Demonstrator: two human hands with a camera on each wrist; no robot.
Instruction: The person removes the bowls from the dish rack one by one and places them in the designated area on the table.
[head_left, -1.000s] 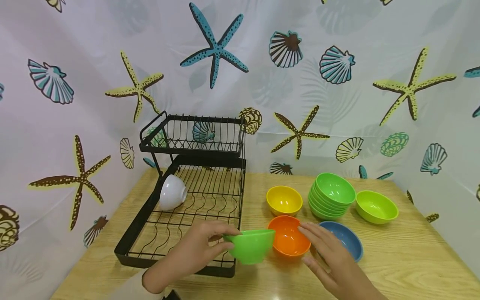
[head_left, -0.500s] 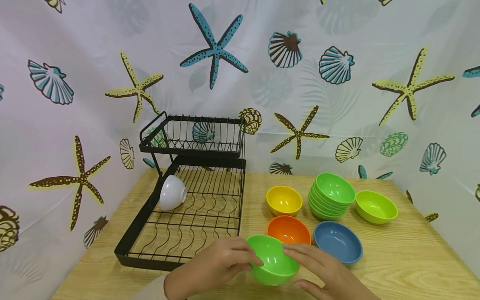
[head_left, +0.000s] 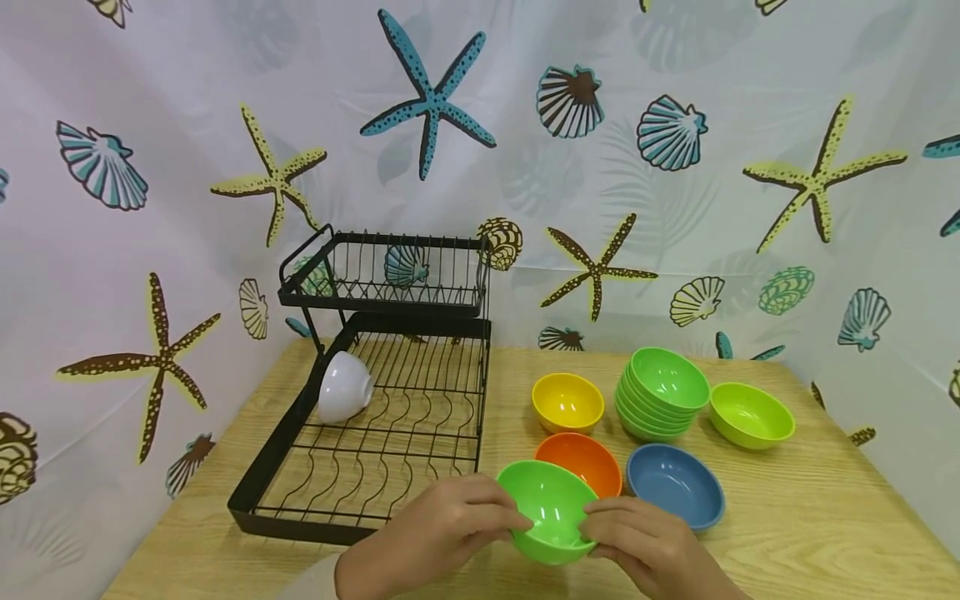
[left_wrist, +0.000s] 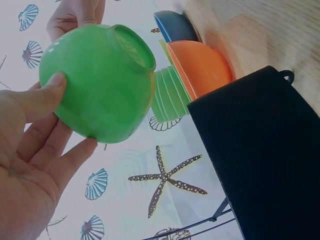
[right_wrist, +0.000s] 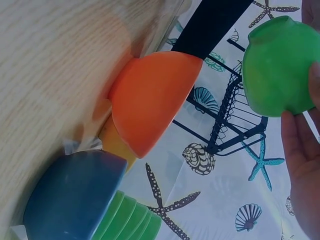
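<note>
A green bowl (head_left: 551, 508) is held off the table, tilted so its inside faces up and forward. My left hand (head_left: 450, 529) pinches its left rim, the thumb on the outer wall in the left wrist view. On the opposite rim my right hand (head_left: 648, 537) grips with fingers inside and thumb beneath. Just behind the held bowl sits an orange bowl (head_left: 592, 457), partly hidden by it. A blue bowl (head_left: 675, 483) lies to the right, beyond the right hand. In the right wrist view the green bowl (right_wrist: 280, 70) shows its outer side.
A black two-tier dish rack (head_left: 251, 492) stands left, with a white bowl (head_left: 343, 387) on its side in the lower tier. Farther back are a yellow bowl (head_left: 567, 402), a stack of green bowls (head_left: 652, 400) and a lime bowl (head_left: 750, 415). A patterned curtain (head_left: 510, 192) hangs behind.
The green bowl has moved right, away from the rack's edge, in my left hand and tipped so its inside shows. My right hand, earlier apart from it, now grips its right rim.
</note>
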